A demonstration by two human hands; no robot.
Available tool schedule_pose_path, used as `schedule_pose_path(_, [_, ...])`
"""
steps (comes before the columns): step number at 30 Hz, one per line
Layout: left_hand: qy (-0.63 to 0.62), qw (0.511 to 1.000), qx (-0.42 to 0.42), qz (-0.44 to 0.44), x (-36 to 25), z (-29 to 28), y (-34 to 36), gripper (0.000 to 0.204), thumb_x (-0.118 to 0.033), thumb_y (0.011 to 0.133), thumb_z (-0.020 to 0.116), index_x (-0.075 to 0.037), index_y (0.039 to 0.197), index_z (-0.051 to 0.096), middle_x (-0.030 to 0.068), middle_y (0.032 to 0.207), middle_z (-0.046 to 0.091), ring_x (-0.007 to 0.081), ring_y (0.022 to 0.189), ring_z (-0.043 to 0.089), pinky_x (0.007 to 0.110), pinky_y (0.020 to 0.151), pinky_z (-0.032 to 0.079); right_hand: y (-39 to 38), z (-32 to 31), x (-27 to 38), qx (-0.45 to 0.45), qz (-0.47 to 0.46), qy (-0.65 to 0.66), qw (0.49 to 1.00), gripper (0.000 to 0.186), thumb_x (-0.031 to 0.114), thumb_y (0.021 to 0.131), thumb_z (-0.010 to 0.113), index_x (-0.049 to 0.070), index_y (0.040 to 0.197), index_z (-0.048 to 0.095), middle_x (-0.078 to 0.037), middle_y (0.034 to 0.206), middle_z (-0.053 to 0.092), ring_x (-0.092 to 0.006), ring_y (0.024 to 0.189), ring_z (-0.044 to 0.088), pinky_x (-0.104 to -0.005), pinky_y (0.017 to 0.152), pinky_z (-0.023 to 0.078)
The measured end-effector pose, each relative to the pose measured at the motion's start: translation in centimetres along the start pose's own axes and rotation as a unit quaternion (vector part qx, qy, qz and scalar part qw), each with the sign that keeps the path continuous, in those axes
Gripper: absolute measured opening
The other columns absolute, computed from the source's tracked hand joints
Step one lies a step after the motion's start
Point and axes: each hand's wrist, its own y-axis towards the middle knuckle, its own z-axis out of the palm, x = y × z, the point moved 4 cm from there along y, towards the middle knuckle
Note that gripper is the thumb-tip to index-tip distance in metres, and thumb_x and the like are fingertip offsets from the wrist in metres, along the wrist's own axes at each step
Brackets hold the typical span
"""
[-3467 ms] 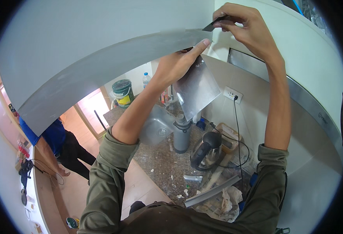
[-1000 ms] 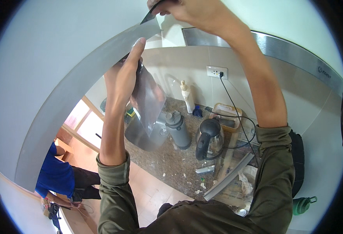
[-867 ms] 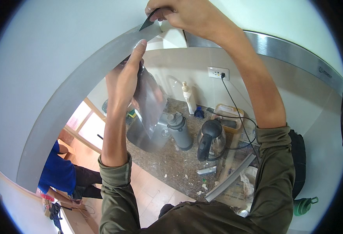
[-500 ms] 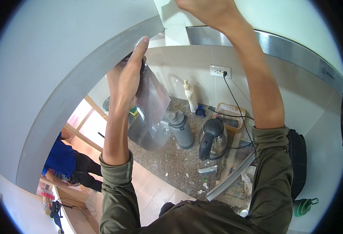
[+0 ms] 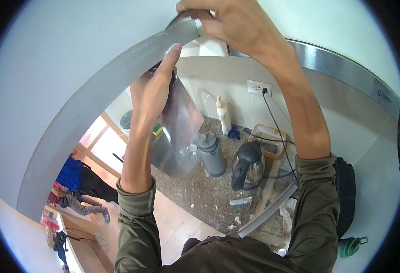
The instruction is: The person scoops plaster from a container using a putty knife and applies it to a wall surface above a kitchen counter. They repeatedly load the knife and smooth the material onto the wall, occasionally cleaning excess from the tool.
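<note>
My left hand [image 5: 153, 93] is raised under the grey curved edge band [image 5: 95, 88] of a pale panel, thumb up, with white residue on its thumb. It grips a shiny, thin sheet [image 5: 181, 109] with a dark top edge; whether it is clear or mirror-like I cannot tell. Higher up, my right hand [image 5: 236, 22] reaches across to the band's upper end. Its bent fingers hold a thin, dark-edged scraper blade [image 5: 177, 20] against the band there. Most of that blade is hidden behind the fingers.
Below, a speckled counter [image 5: 200, 195] carries a grey flask [image 5: 211, 154], an electric kettle [image 5: 247, 166], a white pump bottle [image 5: 223, 116], a yellowish tub [image 5: 272, 132] and a grey strip [image 5: 268, 211]. A cord [image 5: 277, 116] hangs from the wall socket [image 5: 259, 87]. People [image 5: 79, 182] are at lower left.
My right hand has come down and left to the band's upper end, bringing the blade into view. My left hand has shifted slightly right with the sheet. At lower left, people have moved.
</note>
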Motion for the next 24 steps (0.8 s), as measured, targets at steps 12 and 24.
schedule_pose_path(12, [-0.025, 0.999, -0.008, 0.024, 0.0, 0.4, -0.1, 0.032, -0.035, 0.082, 0.077, -0.007, 0.075, 0.063, -0.0005, 0.063, 0.052, 0.0084, 0.055, 0.044, 0.025, 0.052, 0.033, -0.6, 0.0, 1.4, 0.042, 0.046, 0.09, 0.994, 0.017, -0.003, 0.072, 0.06, -0.003, 0.086, 0.071, -0.019, 0.077, 0.069, -0.0315, 0.068, 0.067, -0.0357, 0.063, 0.053])
schedule_pose_path(24, [-0.025, 0.999, -0.006, 0.022, 0.2, 0.2, 0.0, 0.034, -0.036, 0.082, 0.077, -0.005, 0.077, 0.064, -0.0003, 0.064, 0.053, 0.0085, 0.057, 0.045, 0.025, 0.053, 0.034, -0.6, -0.6, 0.6, -0.083, 0.024, 0.058, 0.995, 0.019, -0.003, 0.071, 0.064, -0.004, 0.088, 0.071, -0.019, 0.079, 0.069, -0.0304, 0.071, 0.068, -0.0344, 0.063, 0.054])
